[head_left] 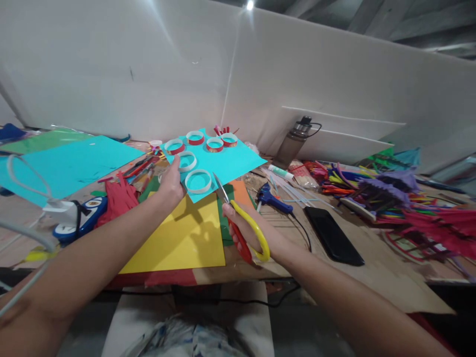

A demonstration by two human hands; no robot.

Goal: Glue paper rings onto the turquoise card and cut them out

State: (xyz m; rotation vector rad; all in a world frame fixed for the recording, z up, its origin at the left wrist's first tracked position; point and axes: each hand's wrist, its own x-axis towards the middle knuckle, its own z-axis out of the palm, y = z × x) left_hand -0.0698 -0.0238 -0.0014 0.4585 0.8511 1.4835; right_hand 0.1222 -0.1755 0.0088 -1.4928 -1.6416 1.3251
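Observation:
My left hand (172, 182) grips the left edge of a light-blue sheet (232, 159), holding it raised above the table. Several short paper rings stand on that sheet; a white ring (198, 182) is closest to me, and a red-and-white ring (195, 138) sits farther back. In my right hand (243, 225) is a pair of scissors (256, 229) with one yellow and one red handle. Their blades point up and away, the tips close to the sheet's right front edge. Whether the blades touch the paper I cannot tell.
Below lies a yellow sheet (197, 240). To the right are a blue glue gun (273, 199), a black phone (333, 235), a glue stick (280, 172) and a dark bottle (292, 144). Another blue sheet (74, 166) and red paper strips (117, 201) lie left. A white board (111, 69) stands behind.

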